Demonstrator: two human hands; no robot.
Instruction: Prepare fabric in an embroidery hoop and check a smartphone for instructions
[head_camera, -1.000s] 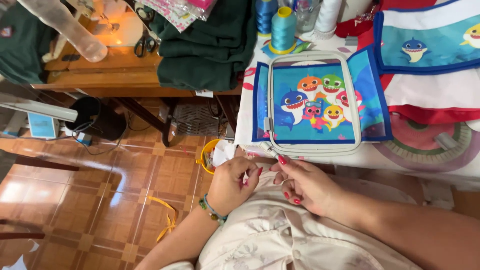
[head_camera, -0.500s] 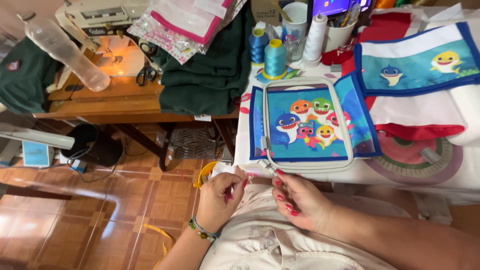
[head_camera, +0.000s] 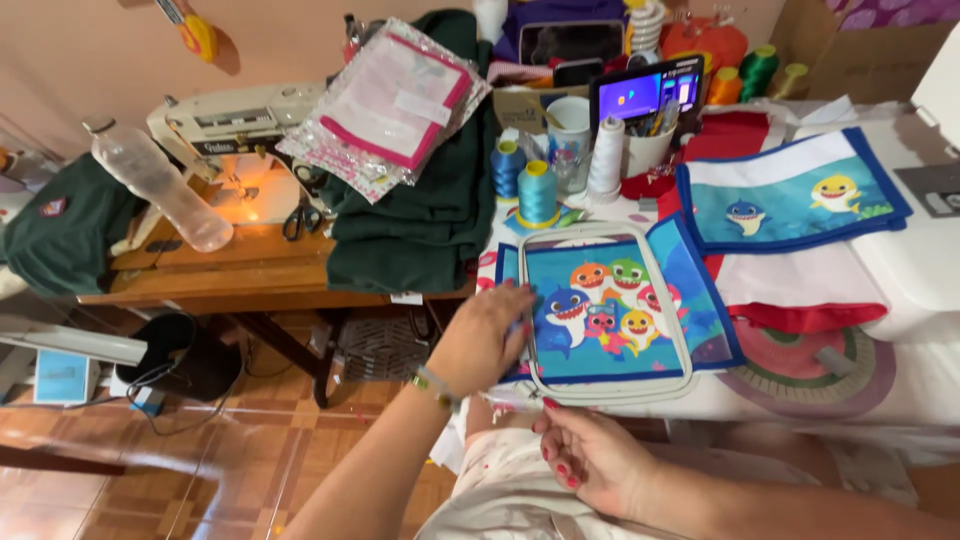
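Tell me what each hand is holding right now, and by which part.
The left hand presses on the left edge of the embroidery hoop. The right hand is open below it, holding nothing.
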